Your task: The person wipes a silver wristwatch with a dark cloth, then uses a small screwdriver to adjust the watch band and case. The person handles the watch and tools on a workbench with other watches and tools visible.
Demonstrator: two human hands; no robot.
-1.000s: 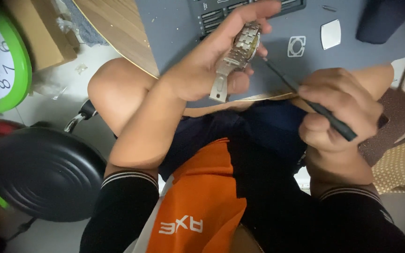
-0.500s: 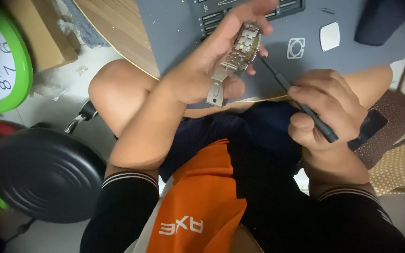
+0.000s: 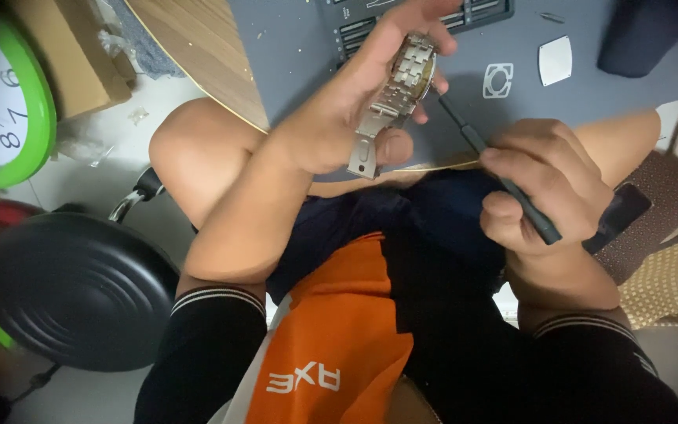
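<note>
My left hand [image 3: 355, 110] grips a silver metal wristwatch [image 3: 398, 86] by its link bracelet, held above the edge of a grey work mat [image 3: 292, 47]. The bracelet's loose end hangs down past my thumb. My right hand [image 3: 547, 184] is closed around a thin black screwdriver [image 3: 496, 169], whose tip points up and left at the side of the watch case. On the mat beyond lie a square frame-like watch part [image 3: 498, 80] and a white square piece [image 3: 555, 60].
A black tool tray [image 3: 410, 20] lies at the mat's far edge on a wooden table [image 3: 198, 47]. A green-rimmed clock [image 3: 1, 102], a cardboard box [image 3: 64, 47] and a round black stool seat [image 3: 80, 286] are on the left. A dark phone [image 3: 621, 216] rests near my right leg.
Both hands have shifted slightly; the screwdriver tip has come closer to the watch case, and the watch has been raised a little over the mat.
</note>
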